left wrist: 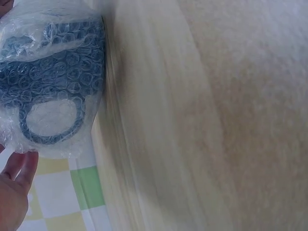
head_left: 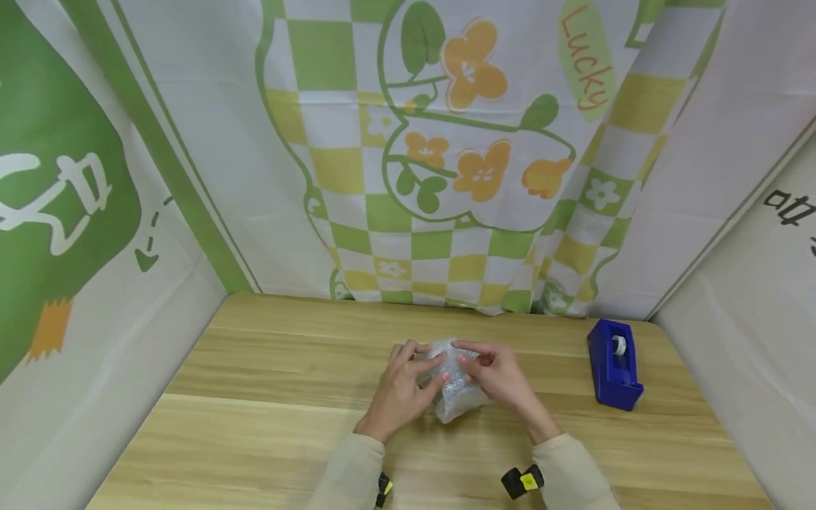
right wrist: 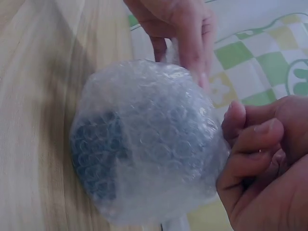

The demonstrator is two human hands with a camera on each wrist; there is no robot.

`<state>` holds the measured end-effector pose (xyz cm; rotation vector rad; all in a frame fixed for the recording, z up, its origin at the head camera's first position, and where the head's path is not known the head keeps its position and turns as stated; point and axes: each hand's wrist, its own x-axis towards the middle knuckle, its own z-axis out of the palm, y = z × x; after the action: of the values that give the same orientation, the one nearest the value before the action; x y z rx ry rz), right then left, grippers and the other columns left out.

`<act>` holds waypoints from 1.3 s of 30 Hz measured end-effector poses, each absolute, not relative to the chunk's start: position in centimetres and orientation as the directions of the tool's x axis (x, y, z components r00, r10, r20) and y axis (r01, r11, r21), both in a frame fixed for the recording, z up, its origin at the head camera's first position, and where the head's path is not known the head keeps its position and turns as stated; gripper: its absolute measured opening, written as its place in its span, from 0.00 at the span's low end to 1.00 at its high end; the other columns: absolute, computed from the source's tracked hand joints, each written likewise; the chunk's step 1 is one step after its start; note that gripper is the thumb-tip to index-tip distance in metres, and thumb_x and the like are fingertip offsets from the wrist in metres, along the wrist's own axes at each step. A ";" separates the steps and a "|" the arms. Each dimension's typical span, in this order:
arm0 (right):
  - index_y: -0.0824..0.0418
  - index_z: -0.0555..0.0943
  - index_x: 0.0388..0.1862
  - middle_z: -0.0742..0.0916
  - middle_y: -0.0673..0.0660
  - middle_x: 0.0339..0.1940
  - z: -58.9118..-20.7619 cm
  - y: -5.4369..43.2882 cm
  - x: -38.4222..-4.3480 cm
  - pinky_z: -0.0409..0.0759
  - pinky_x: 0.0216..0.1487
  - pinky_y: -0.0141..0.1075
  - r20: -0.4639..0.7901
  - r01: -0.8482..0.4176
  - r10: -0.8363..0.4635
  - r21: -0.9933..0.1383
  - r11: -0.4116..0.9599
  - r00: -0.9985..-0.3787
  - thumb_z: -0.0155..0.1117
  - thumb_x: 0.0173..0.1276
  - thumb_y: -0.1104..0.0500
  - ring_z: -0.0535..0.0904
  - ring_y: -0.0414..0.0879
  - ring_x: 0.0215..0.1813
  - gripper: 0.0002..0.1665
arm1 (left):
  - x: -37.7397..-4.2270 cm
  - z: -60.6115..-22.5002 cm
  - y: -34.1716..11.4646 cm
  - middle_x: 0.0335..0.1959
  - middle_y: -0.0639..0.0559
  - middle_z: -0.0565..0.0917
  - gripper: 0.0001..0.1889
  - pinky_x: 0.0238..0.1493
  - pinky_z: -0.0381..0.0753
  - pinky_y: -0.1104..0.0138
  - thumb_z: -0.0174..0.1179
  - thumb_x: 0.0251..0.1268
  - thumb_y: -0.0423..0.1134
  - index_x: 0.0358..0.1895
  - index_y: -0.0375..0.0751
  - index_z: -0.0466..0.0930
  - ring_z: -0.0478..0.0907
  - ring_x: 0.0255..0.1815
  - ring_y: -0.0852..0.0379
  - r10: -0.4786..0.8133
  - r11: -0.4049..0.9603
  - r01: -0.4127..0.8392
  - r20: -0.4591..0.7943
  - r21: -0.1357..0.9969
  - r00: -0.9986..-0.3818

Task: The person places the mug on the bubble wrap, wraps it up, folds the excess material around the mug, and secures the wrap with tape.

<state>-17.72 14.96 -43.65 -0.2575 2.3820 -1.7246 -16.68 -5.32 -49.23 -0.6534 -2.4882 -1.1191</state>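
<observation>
A dark blue mug [left wrist: 53, 77] lies wrapped in clear bubble wrap [head_left: 454, 386] on the table. In the left wrist view its handle [left wrist: 77, 125] shows through the plastic. My left hand [head_left: 399, 388] holds the bundle from the left, with thumb and index finger on its top. From the right, my right hand [head_left: 500, 372] pinches the wrap near the upper edge with thumb and index finger. Curled fingers [right wrist: 240, 163] of that hand touch the plastic in the right wrist view, where the left hand appears above the bundle.
A blue tape dispenser [head_left: 615, 365] with a small white roll stands at the right of the wooden table [head_left: 268, 382]. A patterned curtain [head_left: 446, 212] hangs behind the table's back edge. Printed fabric walls [head_left: 185, 297] rise at both sides.
</observation>
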 end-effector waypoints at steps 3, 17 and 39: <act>0.63 0.84 0.60 0.82 0.55 0.14 -43.9 14.2 -17.9 0.59 0.14 0.28 -0.047 -0.036 -0.217 -0.930 0.366 -0.975 0.64 0.73 0.65 0.63 0.37 0.12 0.18 | -16.7 -49.4 -5.4 0.56 0.48 0.77 0.19 0.49 0.81 0.57 0.65 0.70 0.48 0.59 0.44 0.85 0.70 0.56 0.49 0.272 0.588 0.528 0.465 0.613 -0.843; 0.58 0.83 0.63 0.81 0.51 0.11 -44.0 12.6 -17.9 0.58 0.13 0.29 -0.006 -0.057 -0.113 -0.835 0.548 -0.994 0.70 0.69 0.61 0.60 0.37 0.10 0.24 | -16.8 -49.8 -5.5 0.59 0.50 0.77 0.20 0.52 0.80 0.58 0.65 0.70 0.49 0.60 0.45 0.84 0.70 0.58 0.52 0.243 0.558 0.507 0.454 0.657 -0.857; 0.69 0.81 0.58 0.80 0.53 0.23 -43.7 14.5 -18.5 0.71 0.21 0.36 0.097 -0.149 -0.114 -0.728 0.670 -0.989 0.81 0.57 0.59 0.72 0.43 0.22 0.32 | -16.7 -50.0 -5.2 0.59 0.50 0.77 0.20 0.54 0.79 0.56 0.66 0.69 0.48 0.61 0.47 0.84 0.70 0.58 0.51 0.247 0.543 0.494 0.433 0.679 -0.867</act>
<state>-18.49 14.49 -43.67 -0.2291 2.9101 -1.2741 -16.67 -5.24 -49.99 -0.6169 -2.4968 -1.2321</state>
